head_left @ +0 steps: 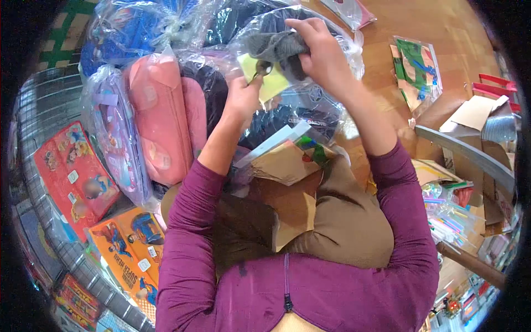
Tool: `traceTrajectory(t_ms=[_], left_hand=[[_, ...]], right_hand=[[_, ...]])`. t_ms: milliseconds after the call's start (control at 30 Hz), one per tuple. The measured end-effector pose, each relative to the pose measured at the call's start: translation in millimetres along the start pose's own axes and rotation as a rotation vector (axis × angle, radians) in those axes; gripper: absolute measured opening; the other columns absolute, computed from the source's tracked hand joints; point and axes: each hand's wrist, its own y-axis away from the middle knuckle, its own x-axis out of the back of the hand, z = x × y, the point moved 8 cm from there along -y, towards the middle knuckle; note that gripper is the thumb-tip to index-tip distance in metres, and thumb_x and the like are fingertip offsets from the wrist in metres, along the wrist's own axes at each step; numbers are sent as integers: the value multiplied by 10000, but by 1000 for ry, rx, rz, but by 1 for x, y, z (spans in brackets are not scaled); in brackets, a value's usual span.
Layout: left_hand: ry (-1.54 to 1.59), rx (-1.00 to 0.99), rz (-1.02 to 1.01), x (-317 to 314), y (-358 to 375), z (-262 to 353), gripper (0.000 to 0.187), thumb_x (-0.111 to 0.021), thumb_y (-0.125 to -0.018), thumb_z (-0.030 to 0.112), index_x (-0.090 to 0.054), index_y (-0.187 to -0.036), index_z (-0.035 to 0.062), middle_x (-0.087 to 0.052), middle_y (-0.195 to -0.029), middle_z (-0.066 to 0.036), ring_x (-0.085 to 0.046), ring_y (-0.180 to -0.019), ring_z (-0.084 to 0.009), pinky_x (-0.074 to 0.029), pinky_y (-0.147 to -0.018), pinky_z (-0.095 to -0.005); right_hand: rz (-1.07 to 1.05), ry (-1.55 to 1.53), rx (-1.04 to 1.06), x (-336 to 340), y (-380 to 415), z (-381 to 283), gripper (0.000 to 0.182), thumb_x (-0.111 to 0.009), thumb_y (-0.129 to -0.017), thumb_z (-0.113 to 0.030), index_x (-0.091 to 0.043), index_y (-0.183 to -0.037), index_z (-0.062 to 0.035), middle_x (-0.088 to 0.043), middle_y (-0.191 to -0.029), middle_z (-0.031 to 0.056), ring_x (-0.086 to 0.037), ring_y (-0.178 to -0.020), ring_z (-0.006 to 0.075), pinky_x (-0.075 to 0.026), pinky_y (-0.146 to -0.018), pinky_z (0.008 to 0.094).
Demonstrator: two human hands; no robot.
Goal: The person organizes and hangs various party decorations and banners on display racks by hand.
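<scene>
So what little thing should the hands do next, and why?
I'd maybe ease the right hand, with its crumpled dark grey cloth, a bit away from the square pale yellow paper. The cloth crowds the paper's top, right by the small dark round-ended thing at the left hand's fingertips, so moving it might show both better.

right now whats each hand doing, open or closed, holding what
Left hand: closed on small dark item.
Right hand: closed on grey cloth.
</scene>
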Motion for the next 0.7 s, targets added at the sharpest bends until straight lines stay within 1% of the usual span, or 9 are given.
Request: traceTrajectory(t_ms=[33, 100, 200, 233, 300, 533, 600, 667, 700], left_hand=[[63, 26, 12, 5, 1, -4, 275, -416, -913, 143, -455, -1133, -18, -585, -963, -128, -616, -797, -237, -539, -606, -306], [108, 54, 87, 8, 6, -5, 286, -396, -916, 136, -411, -1170, 5, -570, -993, -139, -620, -802, -250, -544, -605, -332], [368, 4, 186, 20, -1, -17, 286, -372, -920, 133, -397, -1179, 15, -561, -1019, -142, -619, -825, -258, -553, -621, -356], [170, 6, 275, 19, 1, -19, 297, -354, -930, 147, -386, -1191, 10, -566, -1025, -151, -619, -843, -285, -558, -642, -377], [199, 24, 212, 19, -8, -26, 299, -346, -934, 149, -384, -1194, 6, -566, -1028, -164, -618, -851, -300, -559, -651, -387], [255, 4, 201, 14, -9, -27, 293, -323, -944, 150, -391, -1159, -37, -572, -1008, -203, -628, -806, -327, -567, -629, -397], [198, 30, 155, 11, -7, -22, 298, -330, -942, 151, -376, -1170, -35, -568, -1020, -202, -626, -816, -329, -567, -633, -406], [165, 46, 128, 10, -4, -20, 292, -330, -941, 147, -371, -1181, -16, -558, -1043, -206, -622, -835, -330, -562, -651, -426], [162, 65, 139, 11, -2, -20, 293, -330, -941, 150, -369, -1188, -3, -556, -1051, -201, -619, -845, -328, -560, -656, -430]], right_hand=[[185, -159, 16, 7, 6, -6, 467, -536, -669, 9, -513, -1128, -76, -491, -1100, 193, -502, -1007, 371, -431, -850, 397], [190, -217, 213, -15, 16, -34, 467, -542, -681, 15, -505, -1138, -72, -458, -1173, 184, -452, -1094, 353, -398, -913, 400], [-52, -349, 279, -83, 41, -48, 550, -582, -648, 9, -478, -1187, -27, -414, -1296, 154, -373, -1221, 301, -318, -1004, 388], [-50, -345, 272, -87, 42, -36, 550, -582, -648, 9, -478, -1187, -27, -414, -1296, 154, -373, -1221, 301, -318, -1004, 388], [-134, -63, 328, -101, 38, -5, 547, -562, -681, -1, -453, -1217, -21, -366, -1340, 145, -321, -1260, 288, -300, -1023, 372], [48, 142, 22, -101, 41, 113, 461, -482, -732, -3, -508, -1189, -67, -413, -1303, 152, -379, -1217, 292, -333, -1001, 349], [130, 106, -91, -85, 37, 135, 410, -492, -737, -16, -546, -1142, -54, -510, -1198, 169, -489, -1114, 282, -407, -916, 347], [256, -240, -432, -67, 39, 164, 339, -483, -746, -17, -579, -1072, -22, -597, -1047, 169, -583, -957, 282, -464, -809, 341], [404, -317, -393, -41, 35, 138, 302, -439, -763, 4, -587, -1026, 0, -626, -953, 171, -617, -856, 280, -484, -755, 329]])
